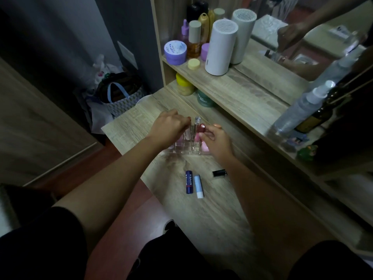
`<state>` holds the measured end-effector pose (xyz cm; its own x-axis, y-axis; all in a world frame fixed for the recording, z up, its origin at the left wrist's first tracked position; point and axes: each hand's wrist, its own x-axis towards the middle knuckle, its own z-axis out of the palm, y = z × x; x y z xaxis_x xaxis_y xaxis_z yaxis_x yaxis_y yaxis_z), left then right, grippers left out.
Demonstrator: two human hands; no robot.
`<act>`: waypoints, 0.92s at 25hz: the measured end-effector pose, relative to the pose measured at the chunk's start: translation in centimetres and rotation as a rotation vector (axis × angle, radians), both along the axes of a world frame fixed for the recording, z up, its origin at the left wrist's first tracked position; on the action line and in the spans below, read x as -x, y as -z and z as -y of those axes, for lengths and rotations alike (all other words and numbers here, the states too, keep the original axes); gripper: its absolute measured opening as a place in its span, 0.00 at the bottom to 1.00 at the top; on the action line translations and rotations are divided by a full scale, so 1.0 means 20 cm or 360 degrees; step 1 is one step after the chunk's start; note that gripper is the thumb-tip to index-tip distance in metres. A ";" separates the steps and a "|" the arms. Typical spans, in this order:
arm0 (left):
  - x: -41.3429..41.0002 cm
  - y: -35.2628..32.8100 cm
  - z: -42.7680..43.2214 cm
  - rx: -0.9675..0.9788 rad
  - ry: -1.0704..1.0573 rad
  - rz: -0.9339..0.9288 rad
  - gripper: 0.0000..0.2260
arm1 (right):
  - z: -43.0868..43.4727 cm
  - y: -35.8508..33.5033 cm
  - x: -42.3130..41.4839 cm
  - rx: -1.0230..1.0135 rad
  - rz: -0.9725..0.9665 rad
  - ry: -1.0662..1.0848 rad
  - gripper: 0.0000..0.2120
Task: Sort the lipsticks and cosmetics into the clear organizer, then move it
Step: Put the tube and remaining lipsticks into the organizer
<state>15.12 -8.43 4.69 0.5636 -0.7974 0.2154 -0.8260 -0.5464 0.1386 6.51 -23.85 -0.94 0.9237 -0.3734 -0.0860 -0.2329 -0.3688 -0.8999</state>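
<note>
A clear organizer (pixel 182 149) stands on the wooden vanity top, with several pink and clear lipsticks upright in its slots. My left hand (pixel 168 129) rests over its left side, fingers closed on its top edge or on a lipstick there; which one is hidden. My right hand (pixel 215 139) pinches a brown-red round-capped lipstick (pixel 201 128) just above the organizer's right slots. Nearer to me lie a dark blue Nivea lip balm (pixel 189 181), a light blue lip balm (pixel 198 186) and a short black lipstick tube (pixel 219 173).
A raised shelf (pixel 238 85) behind the organizer carries a white cylinder (pixel 220 47), jars and bottles. A mirror stands at the right, with spray bottles (pixel 302 108) before it. A bag (pixel 121 98) sits on the floor left of the table.
</note>
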 end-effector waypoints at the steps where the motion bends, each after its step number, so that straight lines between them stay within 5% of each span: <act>1: -0.01 0.01 0.00 -0.0015 -0.0014 -0.0015 0.13 | 0.00 0.01 0.00 0.0023 -0.0010 -0.0019 0.10; 8: -0.03 0.10 0.03 -0.0117 -0.0033 -0.0218 0.08 | -0.05 0.08 0.00 0.0051 -0.0149 0.0089 0.14; 23: -0.04 0.10 0.03 -0.0112 -0.0075 -0.0178 0.11 | -0.06 0.04 0.00 0.0148 -0.0200 0.0051 0.12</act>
<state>15.89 -9.06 2.75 0.6183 -0.7804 0.0935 -0.7807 -0.5959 0.1882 6.44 -22.69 -1.80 0.8954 -0.4142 -0.1635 -0.3542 -0.4400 -0.8252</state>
